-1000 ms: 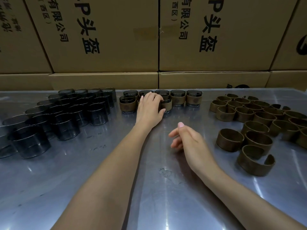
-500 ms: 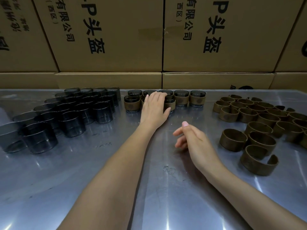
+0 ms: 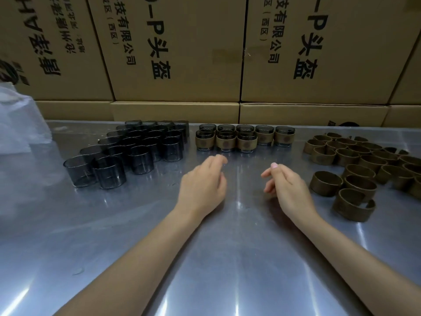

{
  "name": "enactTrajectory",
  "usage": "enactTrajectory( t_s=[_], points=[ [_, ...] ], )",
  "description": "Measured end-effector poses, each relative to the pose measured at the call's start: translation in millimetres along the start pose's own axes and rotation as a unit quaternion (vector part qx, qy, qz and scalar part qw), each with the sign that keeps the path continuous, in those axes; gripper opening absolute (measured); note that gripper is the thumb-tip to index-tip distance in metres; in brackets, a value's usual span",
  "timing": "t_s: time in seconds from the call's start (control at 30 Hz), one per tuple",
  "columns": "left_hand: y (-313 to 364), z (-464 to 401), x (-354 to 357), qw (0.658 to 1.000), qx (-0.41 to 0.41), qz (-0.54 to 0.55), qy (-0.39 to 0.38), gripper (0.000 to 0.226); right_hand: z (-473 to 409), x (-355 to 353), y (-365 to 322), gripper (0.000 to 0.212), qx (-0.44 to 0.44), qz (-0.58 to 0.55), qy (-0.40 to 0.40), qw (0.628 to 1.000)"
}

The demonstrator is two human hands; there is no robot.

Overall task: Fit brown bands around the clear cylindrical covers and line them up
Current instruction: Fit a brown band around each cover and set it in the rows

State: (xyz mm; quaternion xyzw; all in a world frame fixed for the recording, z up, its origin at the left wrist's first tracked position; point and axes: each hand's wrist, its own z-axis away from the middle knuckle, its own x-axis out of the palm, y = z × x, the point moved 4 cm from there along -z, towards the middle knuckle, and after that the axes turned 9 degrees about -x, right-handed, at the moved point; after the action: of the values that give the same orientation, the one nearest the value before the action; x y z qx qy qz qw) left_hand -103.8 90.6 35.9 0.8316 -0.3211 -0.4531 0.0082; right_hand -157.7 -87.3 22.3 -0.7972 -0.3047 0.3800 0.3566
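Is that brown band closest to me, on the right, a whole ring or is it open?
Open. The nearest brown band has a gap on its right side where its two ends do not meet. It lies alone on the metal table.

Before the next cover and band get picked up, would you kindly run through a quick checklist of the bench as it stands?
1. Left hand free, holding nothing: ok.
2. Right hand free, fingers loosely curled: ok.
3. Bare clear covers within reach on the left: ok.
4. Loose brown bands within reach on the right: ok.
5. Banded covers lined up in rows at the back: ok.
6. Every band seated evenly: cannot tell.
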Motion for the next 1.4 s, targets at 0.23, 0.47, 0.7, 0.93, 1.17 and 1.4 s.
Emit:
enactTrajectory(
  t_s=[0.23, 0.47, 0.7, 0.93, 1.17, 1.4],
  points=[
    [-96, 9, -49, 0.96, -0.195, -0.19, 0.057, 0.063, 4, -3, -2, 0.033, 0.015, 0.008, -0.015, 1.0],
    [-135, 17, -50, 0.924, -0.329, -0.191, 0.042, 0.083, 0, -4, 1, 0.027, 0.031, -0.029, -0.018, 0.999],
    [-90, 9, -43, 0.97, -0.216, -0.098, 0.058, 0.062, -2, -2, 2, 0.025, 0.019, -0.024, -0.015, 0.999],
    [2, 18, -8, 0.983, 0.002, 0.17, -0.074, 0.041, 3, 13, -1, 0.033, -0.051, 0.114, -0.191, 0.974],
    [39, 25, 10, 0.971, 0.073, 0.19, -0.124, 0.05, 2, 19, -5, 0.038, -0.07, 0.131, -0.247, 0.958],
    [27, 10, 14, 0.948, -0.046, 0.296, -0.106, 0.073, -2, 12, 1, 0.048, -0.091, -0.062, -0.133, 0.985]
  ],
)
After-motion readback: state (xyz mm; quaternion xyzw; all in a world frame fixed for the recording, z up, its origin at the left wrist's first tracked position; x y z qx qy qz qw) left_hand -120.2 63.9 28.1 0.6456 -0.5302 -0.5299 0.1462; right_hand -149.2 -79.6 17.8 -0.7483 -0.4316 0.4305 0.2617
